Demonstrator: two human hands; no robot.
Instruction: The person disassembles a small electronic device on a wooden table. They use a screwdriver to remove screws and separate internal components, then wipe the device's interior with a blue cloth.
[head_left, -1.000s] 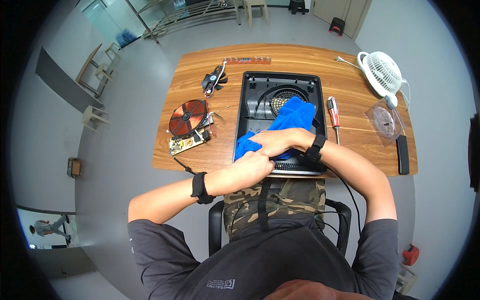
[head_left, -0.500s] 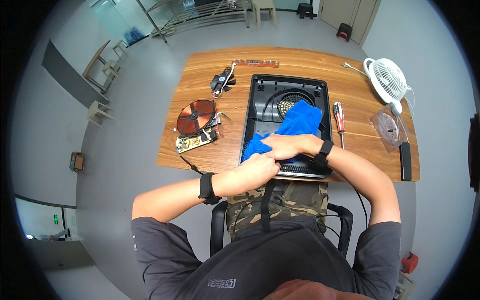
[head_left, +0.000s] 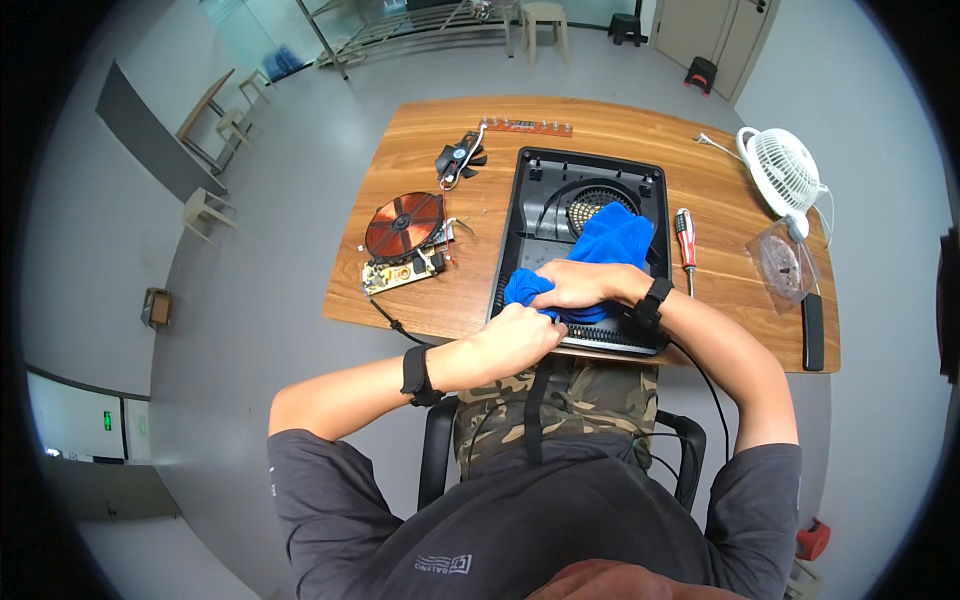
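Observation:
A black plastic housing (head_left: 538,222), like the lower shell of an induction cooker, lies open on the table in front of me. A round vent grille (head_left: 588,208) is set in its far half. My right hand (head_left: 585,284) is closed on a blue cloth (head_left: 617,238), pressing it against the inside of the shell. One bunched end of the cloth sticks out left of that hand; the rest spreads toward the grille. At the near left corner, my left hand (head_left: 515,340) has its fingers curled over the shell's front edge. Its fingertips are partly hidden.
Left of the shell are a copper coil (head_left: 403,226) on a circuit board (head_left: 403,272), a small black fan (head_left: 460,158) and a narrow strip board (head_left: 525,127). To the right lie a screwdriver (head_left: 685,240), a white desk fan (head_left: 782,170), a clear plastic box (head_left: 782,263) and a black bar (head_left: 812,332).
The whole view has shifted slightly. My right hand and the bunched cloth end have moved a little farther from me over the shell; my left hand keeps its place at the front edge.

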